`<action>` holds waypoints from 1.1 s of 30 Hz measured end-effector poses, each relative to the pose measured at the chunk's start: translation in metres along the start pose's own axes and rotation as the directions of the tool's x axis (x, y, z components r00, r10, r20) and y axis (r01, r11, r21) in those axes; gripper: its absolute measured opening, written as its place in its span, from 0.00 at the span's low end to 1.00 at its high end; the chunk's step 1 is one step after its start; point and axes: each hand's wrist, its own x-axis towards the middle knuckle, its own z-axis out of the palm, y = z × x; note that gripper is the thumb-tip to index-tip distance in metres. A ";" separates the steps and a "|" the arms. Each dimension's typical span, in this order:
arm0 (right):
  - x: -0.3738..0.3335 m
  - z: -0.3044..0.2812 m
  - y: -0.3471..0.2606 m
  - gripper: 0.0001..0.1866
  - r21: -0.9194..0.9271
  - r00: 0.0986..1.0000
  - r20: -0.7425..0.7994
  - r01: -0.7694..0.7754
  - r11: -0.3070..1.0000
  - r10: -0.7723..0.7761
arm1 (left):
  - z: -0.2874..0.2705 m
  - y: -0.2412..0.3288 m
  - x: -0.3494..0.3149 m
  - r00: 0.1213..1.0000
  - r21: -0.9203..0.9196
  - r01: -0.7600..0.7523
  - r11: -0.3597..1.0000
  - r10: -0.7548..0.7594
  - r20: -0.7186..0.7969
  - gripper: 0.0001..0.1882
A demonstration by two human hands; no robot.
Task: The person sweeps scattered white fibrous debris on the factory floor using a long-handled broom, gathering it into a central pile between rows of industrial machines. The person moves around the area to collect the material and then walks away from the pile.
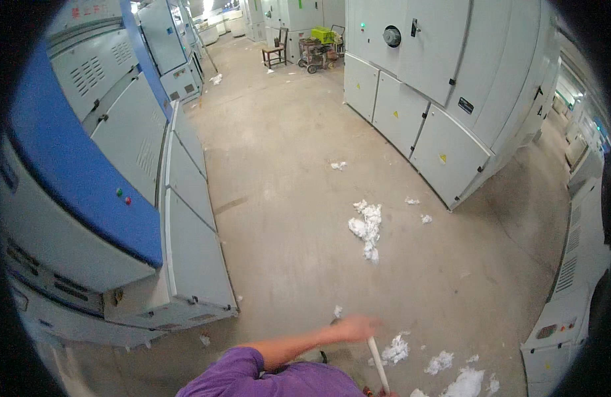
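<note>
My left hand (357, 328) reaches across from the lower left, its fingers closed around the upper part of a pale pole (378, 365). The pole slants down to the bottom edge of the picture; whatever is fitted to its end does not show. Only a sliver of my right hand (388, 394) shows at that edge, against the pole. White fluffy clumps of fibre lie on the floor close by: one (396, 349) just right of the pole, a bigger one (467, 382) farther right. Ahead of my left hand lies a longer clump (366, 228).
Grey and blue machine cabinets (196, 251) line the left side; tall grey cabinets (444, 149) stand on the right, their corner jutting into the aisle. More machines (550, 351) run along the far right. A chair (275, 50) and a cart (313, 53) with a green crate (323, 35) stand far ahead.
</note>
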 end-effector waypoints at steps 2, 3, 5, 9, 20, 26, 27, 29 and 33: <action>0.040 0.008 -0.047 0.16 -0.249 0.977 0.049 0.214 0.945 -0.208 | -0.086 -0.034 0.031 0.944 -0.193 0.213 0.958 -0.253 -0.214 0.21; 0.062 0.016 -0.069 0.16 -0.314 0.951 0.083 0.307 0.899 -0.297 | -0.128 -0.052 0.037 0.894 -0.240 0.182 0.954 -0.262 -0.364 0.20; 0.107 0.039 -0.110 0.15 -0.243 0.912 0.149 0.409 0.880 -0.383 | -0.209 -0.089 0.038 0.770 -0.335 0.178 0.925 -0.343 -0.538 0.21; 0.221 0.122 -0.210 0.13 0.841 0.812 0.492 -0.537 0.070 0.312 | -0.332 -0.170 0.008 0.476 -0.469 -0.097 0.878 -0.373 -0.796 0.19; 0.390 0.329 -0.575 0.11 0.806 0.848 0.467 -0.524 0.275 0.250 | -0.648 -0.338 -0.069 0.150 -0.265 -0.298 0.917 -0.229 -0.962 0.15; 0.448 0.424 -0.744 0.18 0.719 0.787 0.616 -0.578 0.387 0.032 | -0.808 -0.397 -0.095 0.033 -0.101 -0.165 0.981 -0.097 -0.995 0.15; 0.461 0.439 -0.768 0.17 0.693 0.740 0.672 -0.620 0.368 -0.019 | -0.835 -0.409 -0.096 0.016 -0.090 -0.184 0.979 -0.089 -0.996 0.15; 0.485 0.476 -0.816 0.14 0.719 0.807 0.584 -0.565 0.404 0.090 | -0.886 -0.435 -0.098 0.016 -0.072 -0.091 0.993 -0.071 -0.997 0.14; 0.544 0.524 -0.908 0.11 0.702 0.774 0.629 -0.604 0.377 0.069 | -0.986 -0.485 -0.085 0.055 -0.157 -0.179 0.971 -0.149 -0.987 0.13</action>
